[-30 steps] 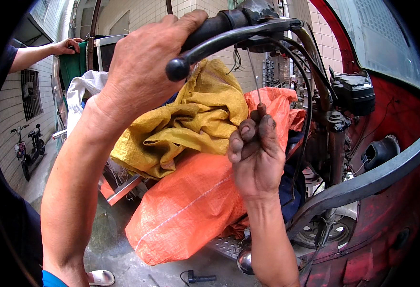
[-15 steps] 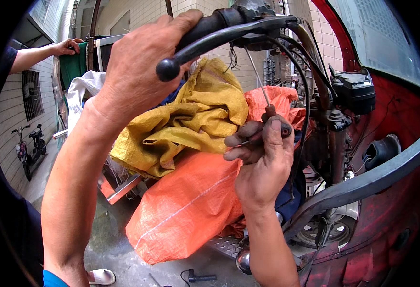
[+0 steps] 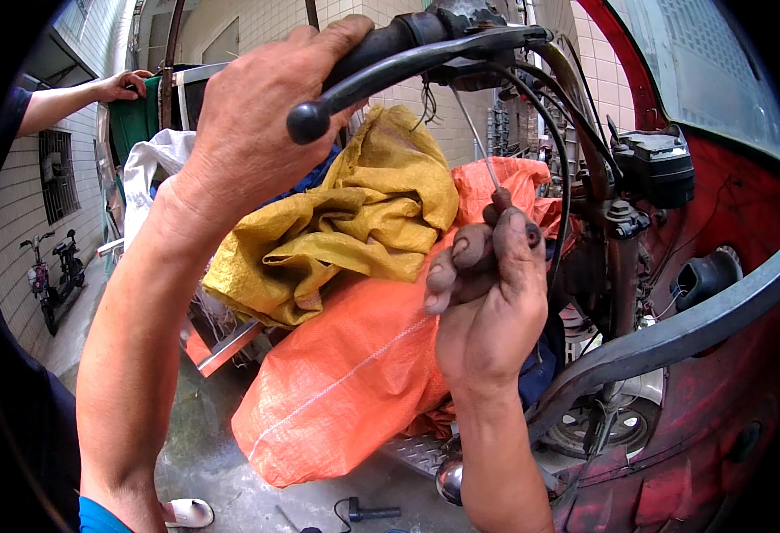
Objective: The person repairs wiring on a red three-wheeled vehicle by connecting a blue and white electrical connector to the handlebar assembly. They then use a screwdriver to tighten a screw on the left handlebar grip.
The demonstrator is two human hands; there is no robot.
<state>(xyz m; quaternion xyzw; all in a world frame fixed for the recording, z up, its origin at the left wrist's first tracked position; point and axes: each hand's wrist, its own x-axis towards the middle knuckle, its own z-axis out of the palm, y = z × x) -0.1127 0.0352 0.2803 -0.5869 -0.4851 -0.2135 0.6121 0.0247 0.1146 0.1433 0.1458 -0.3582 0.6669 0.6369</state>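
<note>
My left hand (image 3: 261,120) is wrapped over the black handlebar grip (image 3: 374,51), above the dark ball-ended lever (image 3: 399,73). My right hand (image 3: 494,306) is closed around the handle of a screwdriver (image 3: 502,200). Its thin shaft slants up and left from my fingers, and its tip meets the underside of the dark control housing (image 3: 472,78), where the exact contact spot is hidden. Beside my thumb shows a dark round end (image 3: 533,234); whether it belongs to the same tool I cannot make out. A black cable (image 3: 560,169) curves down just right of this hand.
A yellow woven sack (image 3: 345,231) and an orange sack (image 3: 336,391) lie behind my hands. At right are a grey curved bar (image 3: 665,342) and red bodywork (image 3: 719,444). Another person's hand (image 3: 125,86) rests on green cloth at far left. A black tool (image 3: 374,513) lies on the ground.
The fingers of my right hand have curled and shifted around the screwdriver handle, hiding a thin metal piece that showed between them. My left hand stays on the grip.
</note>
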